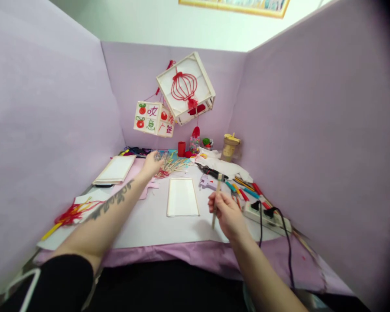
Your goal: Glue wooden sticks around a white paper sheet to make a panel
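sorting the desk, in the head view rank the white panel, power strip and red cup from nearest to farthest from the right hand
From the right hand, which holds a thin stick:
1. White panel, just to its left, and power strip, just to its right: too close to call.
2. Red cup, far back by the wall.

Thin pale wooden stick [216, 200], upright, slightly tilted, pinched near mid-length in right hand [225, 213]; upper end just above fingers, lower end below palm, over white sheet right of centre. Bundle of thin sticks [170, 164], yellowish with red and teal among them, fanned flat on far part of table, under fingertips of outstretched left hand [152, 164]. Motion-blurred; contact uncertain.
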The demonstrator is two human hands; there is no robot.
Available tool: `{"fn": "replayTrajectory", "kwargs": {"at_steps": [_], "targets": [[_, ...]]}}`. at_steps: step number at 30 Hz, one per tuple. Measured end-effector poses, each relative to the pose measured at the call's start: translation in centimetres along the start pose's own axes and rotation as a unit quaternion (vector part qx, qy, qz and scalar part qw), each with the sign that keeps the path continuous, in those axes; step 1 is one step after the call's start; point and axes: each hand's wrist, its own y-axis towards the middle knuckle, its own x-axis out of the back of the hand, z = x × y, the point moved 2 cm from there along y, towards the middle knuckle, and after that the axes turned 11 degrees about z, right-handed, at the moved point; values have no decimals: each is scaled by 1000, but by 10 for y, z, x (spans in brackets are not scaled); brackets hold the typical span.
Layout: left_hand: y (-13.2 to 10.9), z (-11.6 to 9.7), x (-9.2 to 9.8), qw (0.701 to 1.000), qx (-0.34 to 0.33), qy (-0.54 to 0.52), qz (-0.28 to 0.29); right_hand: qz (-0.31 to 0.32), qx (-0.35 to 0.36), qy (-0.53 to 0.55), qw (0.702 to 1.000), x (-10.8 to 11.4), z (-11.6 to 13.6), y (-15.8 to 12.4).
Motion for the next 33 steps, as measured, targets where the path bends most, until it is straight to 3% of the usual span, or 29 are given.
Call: {"fn": "replayTrajectory", "kwargs": {"at_steps": [2, 4, 6, 8, 12, 16, 19, 21, 23, 27, 33], "targets": [[-43, 0, -18, 995, -17, -15, 97, 38, 22, -15, 999, -24, -10, -4], [-91, -7, -33, 961, -96, -89, 243, 78, 48, -46, 995, -46, -14, -8], [-130, -16, -39, 944, -124, -140, 272, 103, 64, -85, 989, -63, -13, -12], [-153, -22, -45, 940, -127, -166, 271, 114, 61, -113, 985, -74, -13, -15], [-160, -15, -60, 953, -141, -199, 177, 103, 49, -146, 983, -82, -28, -16], [-156, 3, -76, 951, -124, -219, 180, 82, 21, -179, 980, -70, -46, -15], [-156, 3, -70, 957, -131, -185, 179, 100, 27, -253, 962, -53, -31, -15], [-158, -5, -61, 966, -139, -130, 176, 57, 67, -293, 952, -42, -5, -16], [-163, -14, -53, 964, -149, -67, 210, 7, 135, -287, 948, -36, 25, -20], [-174, -24, -47, 943, -170, 12, 284, -16, 198, -262, 944, -39, 62, -31], [-190, -9, -34, 934, -140, 55, 325, -14, 166, -279, 946, -37, 42, -41]]}}
